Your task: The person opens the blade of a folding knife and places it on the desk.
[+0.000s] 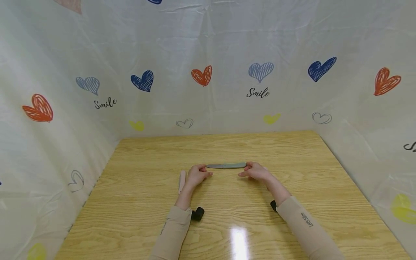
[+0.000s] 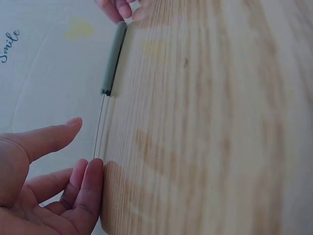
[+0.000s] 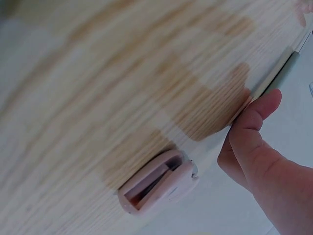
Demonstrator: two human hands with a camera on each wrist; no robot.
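Green-handled, the knife (image 1: 224, 166) lay between the left hand (image 1: 196, 175) and right hand (image 1: 259, 171), unclenched fingers touching its ends, seemingly aligning it; next seemed to call for a gentle withdrawal.

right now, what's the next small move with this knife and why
I'd probably ease the left hand back from the blade first. The knife lies open on the table, with that hand right at the blade's tip, while the right hand is at the end of the handle, which looks the safer part to hold.
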